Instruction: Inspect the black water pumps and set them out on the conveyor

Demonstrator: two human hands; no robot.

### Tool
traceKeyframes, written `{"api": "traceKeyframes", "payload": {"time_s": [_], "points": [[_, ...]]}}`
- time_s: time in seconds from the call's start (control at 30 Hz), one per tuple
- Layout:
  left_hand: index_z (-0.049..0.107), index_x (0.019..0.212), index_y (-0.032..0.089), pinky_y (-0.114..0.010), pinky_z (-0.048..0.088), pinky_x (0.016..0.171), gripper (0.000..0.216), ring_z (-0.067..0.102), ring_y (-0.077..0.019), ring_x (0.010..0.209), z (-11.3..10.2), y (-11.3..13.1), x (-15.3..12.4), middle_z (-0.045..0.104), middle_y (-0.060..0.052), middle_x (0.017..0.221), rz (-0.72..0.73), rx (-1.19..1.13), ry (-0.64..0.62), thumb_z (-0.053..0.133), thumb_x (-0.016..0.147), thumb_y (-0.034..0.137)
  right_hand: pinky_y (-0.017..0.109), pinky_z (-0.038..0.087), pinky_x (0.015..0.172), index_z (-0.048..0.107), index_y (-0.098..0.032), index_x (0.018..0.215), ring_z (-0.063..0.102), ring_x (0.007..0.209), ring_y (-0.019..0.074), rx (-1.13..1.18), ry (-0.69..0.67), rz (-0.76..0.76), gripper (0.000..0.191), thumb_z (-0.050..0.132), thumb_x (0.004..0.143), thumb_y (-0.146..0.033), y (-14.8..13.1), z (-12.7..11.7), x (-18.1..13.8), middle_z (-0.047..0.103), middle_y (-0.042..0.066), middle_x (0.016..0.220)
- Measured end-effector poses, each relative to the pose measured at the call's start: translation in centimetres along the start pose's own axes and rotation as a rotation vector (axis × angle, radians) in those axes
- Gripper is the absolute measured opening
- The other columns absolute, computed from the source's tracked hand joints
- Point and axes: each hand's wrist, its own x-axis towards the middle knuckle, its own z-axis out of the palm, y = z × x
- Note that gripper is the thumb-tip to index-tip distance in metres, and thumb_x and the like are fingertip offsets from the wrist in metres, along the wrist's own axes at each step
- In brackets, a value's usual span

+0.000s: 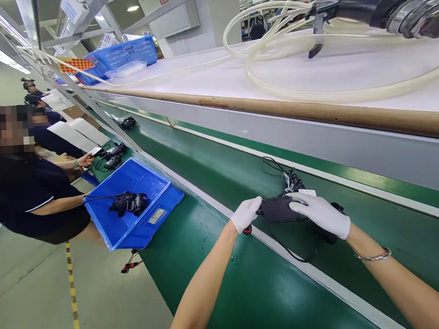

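Note:
In white gloves, both my hands are at a black box-shaped device (280, 210) above the green belt. My left hand (247, 215) pinches its left end, where a small dark part shows at the fingertips. Just below those fingers hangs a red-and-black connector (248, 230). My right hand (321, 215) is closed over the device's right side, thumb and fingers on its top. Under that hand lies another black part (326, 235), mostly hidden. A tied bundle of black cable (294, 181) lies behind the device, and a loose cable (290, 253) curves in front.
To the left, a blue bin (155, 203) holds a black device with cable (130, 203); a co-worker's arm (60, 205) reaches to it. Further devices (115, 156) lie beyond. Above the belt (200, 165) runs a white shelf (207, 78) with a black hand tool (366, 11) and clear hose.

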Motion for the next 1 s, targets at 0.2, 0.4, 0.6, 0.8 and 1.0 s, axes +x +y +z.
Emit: {"api": "traceKeyframes", "payload": {"time_s": [0.2, 0.4, 0.6, 0.8, 1.0], "points": [[0.061, 0.077, 0.016, -0.027, 0.041, 0.068, 0.077, 0.052, -0.0135, 0.073, -0.8, 0.2, 0.6, 0.055, 0.001, 0.07, 0.018, 0.067, 0.008, 0.056, 0.069, 0.093, 0.044, 0.052, 0.107, 0.074, -0.024, 0.121, 0.066, 0.124, 0.033, -0.037, 0.04, -0.072, 0.052, 0.054, 0.089, -0.059, 0.4, 0.0, 1.3, 0.072, 0.008, 0.131], [0.066, 0.082, 0.015, -0.031, 0.047, 0.077, 0.068, 0.057, -0.0162, 0.079, -1.8, 1.5, 0.6, 0.064, -0.003, 0.08, 0.149, 0.163, 0.008, 0.054, 0.082, 0.082, 0.04, 0.062, 0.087, 0.072, -0.024, 0.118, 0.075, 0.099, 0.0296, -0.144, 0.059, -0.172, 0.043, 0.06, 0.085, -0.048, -0.2, 0.3, 1.5, 0.078, 0.007, 0.113], [0.067, 0.127, 0.022, -0.042, 0.048, 0.104, 0.056, 0.062, -0.0253, 0.115, -4.9, 0.9, 0.4, 0.064, -0.011, 0.137, 0.49, 0.52, 0.069, 0.069, 0.085, 0.059, 0.04, 0.063, 0.088, 0.07, -0.023, 0.113, 0.074, 0.101, 0.0245, -0.406, 0.23, -0.738, 0.026, 0.056, 0.091, -0.024, 3.8, 1.5, 2.2, 0.077, 0.009, 0.114], [0.054, 0.143, 0.02, -0.05, 0.035, 0.123, 0.085, 0.052, -0.0326, 0.139, -9.7, -3.6, 3.4, 0.059, -0.014, 0.147, 0.495, 1.189, 0.373, 0.086, 0.071, 0.052, 0.045, 0.059, 0.096, 0.071, -0.023, 0.107, 0.073, 0.107, 0.0284, -0.307, 0.374, -0.427, 0.026, 0.058, 0.089, -0.037, 6.3, 3.9, 4.0, 0.077, 0.011, 0.113], [0.033, 0.155, 0.006, -0.057, 0.046, 0.107, 0.066, 0.054, -0.0398, 0.135, -7.5, -7.7, 3.6, 0.041, -0.031, 0.156, 0.333, 1.331, 0.53, 0.05, 0.099, 0.037, 0.033, 0.059, 0.069, 0.067, -0.013, 0.114, 0.073, 0.077, 0.0216, -0.173, 0.508, 0.138, 0.04, 0.05, 0.102, -0.046, 6.1, 6.5, 8.8, 0.075, 0.01, 0.089]]}}
